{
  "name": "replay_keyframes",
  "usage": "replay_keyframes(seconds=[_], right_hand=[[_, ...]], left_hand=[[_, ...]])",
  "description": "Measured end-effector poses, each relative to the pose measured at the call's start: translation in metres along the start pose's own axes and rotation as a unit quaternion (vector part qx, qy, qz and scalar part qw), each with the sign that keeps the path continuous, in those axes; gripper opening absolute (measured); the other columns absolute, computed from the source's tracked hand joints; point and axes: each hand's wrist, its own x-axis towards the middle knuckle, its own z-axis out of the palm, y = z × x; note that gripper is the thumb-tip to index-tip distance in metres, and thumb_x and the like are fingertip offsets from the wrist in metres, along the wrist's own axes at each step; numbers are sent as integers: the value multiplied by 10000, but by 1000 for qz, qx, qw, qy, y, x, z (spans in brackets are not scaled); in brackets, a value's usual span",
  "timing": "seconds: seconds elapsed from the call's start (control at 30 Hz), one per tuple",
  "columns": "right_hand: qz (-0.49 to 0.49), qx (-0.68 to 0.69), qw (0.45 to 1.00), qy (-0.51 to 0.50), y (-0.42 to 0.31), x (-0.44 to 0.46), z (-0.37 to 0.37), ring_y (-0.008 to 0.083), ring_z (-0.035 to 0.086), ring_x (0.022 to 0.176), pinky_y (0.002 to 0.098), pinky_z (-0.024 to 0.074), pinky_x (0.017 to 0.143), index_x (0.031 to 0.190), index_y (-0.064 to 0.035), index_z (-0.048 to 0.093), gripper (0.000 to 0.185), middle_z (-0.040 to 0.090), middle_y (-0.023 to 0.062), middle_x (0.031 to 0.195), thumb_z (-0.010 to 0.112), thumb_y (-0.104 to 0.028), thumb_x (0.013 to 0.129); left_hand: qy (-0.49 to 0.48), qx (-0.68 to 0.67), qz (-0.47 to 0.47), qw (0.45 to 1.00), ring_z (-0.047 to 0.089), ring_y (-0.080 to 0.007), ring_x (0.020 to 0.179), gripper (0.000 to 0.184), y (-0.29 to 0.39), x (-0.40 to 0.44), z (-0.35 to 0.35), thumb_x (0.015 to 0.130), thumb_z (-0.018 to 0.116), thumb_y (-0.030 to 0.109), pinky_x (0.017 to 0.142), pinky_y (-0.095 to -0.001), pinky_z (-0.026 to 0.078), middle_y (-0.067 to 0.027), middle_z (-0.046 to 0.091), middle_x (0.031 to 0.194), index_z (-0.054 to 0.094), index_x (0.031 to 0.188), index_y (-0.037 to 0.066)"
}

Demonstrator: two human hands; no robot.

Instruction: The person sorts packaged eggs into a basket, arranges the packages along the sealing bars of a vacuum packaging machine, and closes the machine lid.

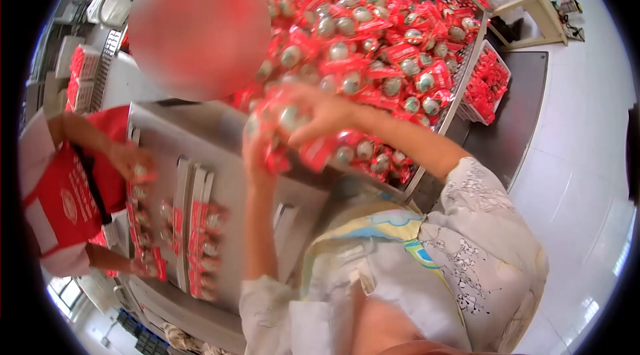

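My right hand [320, 115] reaches in from the right, its fingers curled round a red packet [290, 118] that shows a pale, egg-shaped thing inside. Close beside it, my left hand [253, 145] comes up from below and grips more red packets [275, 156] of the same kind. Motion blurs both hands, and how many packets they hold is unclear. They are held over the near left edge of a large perforated metal bin [481, 28], where a heap of these egg packets [393, 85] lies.
A metal worktable [233, 188] on the left has slotted rows of packets [203, 248]. Across it, a co-worker in a red apron [67, 195] handles packets. A white basket of red packets [487, 85] stands right of the bin. A wooden table [533, 5] is farther back.
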Motion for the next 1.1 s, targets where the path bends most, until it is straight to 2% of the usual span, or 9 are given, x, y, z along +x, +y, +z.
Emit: replay_keyframes(seconds=[0.2, 0.23, 0.3, 0.4, 0.67, 0.8, 0.97, 1.03, 1.1], right_hand=[[40, -144, 941, 303, 26, -41, -222, 209, 535, 1043, 335, 446, 888, 1049, -55, 665, 632, 546, 120, 1130, 820, -487, 614], [63, -234, 907, 345, 40, -43, -256, 225, 541, 1038, 336, 444, 888, 1017, -46, 677, 638, 553, 143, 1102, 809, -522, 614], [5, -342, 852, 397, 75, -41, -320, 207, 565, 910, 331, 454, 814, 966, -48, 678, 529, 575, 107, 950, 801, -461, 659], [164, -430, 808, 367, 87, -22, -372, 336, 518, 1130, 395, 459, 906, 1055, -33, 666, 863, 517, 211, 1220, 708, -737, 559], [380, -480, 730, 302, 151, 27, -391, 390, 357, 1310, 480, 400, 1016, 1386, -138, 424, 1083, 381, 171, 1432, 608, -830, 573], [317, -497, 774, 233, 182, 42, -405, 384, 147, 1415, 558, 218, 1103, 1420, -159, 346, 964, 203, 133, 1541, 472, -804, 714], [197, -576, 764, 213, 185, -7, -387, 383, 351, 1316, 581, 319, 1017, 1398, -187, 381, 622, 326, 145, 1472, 482, -527, 887], [195, -685, 679, 180, 130, -26, -343, 355, 502, 1178, 544, 400, 942, 1309, -161, 491, 530, 503, 166, 1324, 503, -485, 889], [132, -630, 714, 276, 128, -35, -330, 365, 607, 969, 471, 460, 842, 1036, -50, 668, 415, 658, 198, 999, 514, -412, 902]], left_hand=[[-79, 272, -10, 959, 587, -201, 1013, 559, -55, 143, 168, 772, 725, 325, 850, -353, 481, -112, 597, 1081, 538, 1180, -8], [-86, 494, 160, 850, 571, -269, 1042, 611, -75, 157, 177, 717, 743, 351, 853, -398, 480, -165, 570, 1128, 531, 1168, -3], [-152, 624, 126, 756, 510, -349, 1103, 593, -91, 166, 207, 668, 746, 376, 854, -435, 478, -209, 473, 1256, 552, 1146, 85], [-215, 699, 206, 651, 435, -397, 1218, 669, -126, 173, 222, 649, 772, 365, 901, -454, 464, -189, 406, 1353, 544, 1213, 87], [-187, 789, 238, 535, 146, -386, 1410, 826, -162, 183, 207, 744, 702, 436, 1067, -602, 219, -161, 165, 1528, 363, 1422, 109], [-193, 776, 202, 566, 138, -414, 1407, 919, -155, 158, 204, 735, 702, 459, 1069, -631, 182, -181, 157, 1532, 263, 1469, 122], [-245, 666, 271, 651, 150, -426, 1403, 852, -131, 113, 191, 719, 742, 341, 1093, -577, 196, -188, 238, 1506, 332, 1432, 119], [-227, 630, 270, 692, 163, -416, 1403, 821, -112, 82, 176, 723, 735, 302, 1091, -567, 215, -190, 231, 1508, 346, 1422, 119], [-199, 596, 255, 735, 193, -388, 1405, 779, -98, 50, 148, 736, 721, 255, 1086, -561, 236, -198, 235, 1505, 362, 1412, 114]])
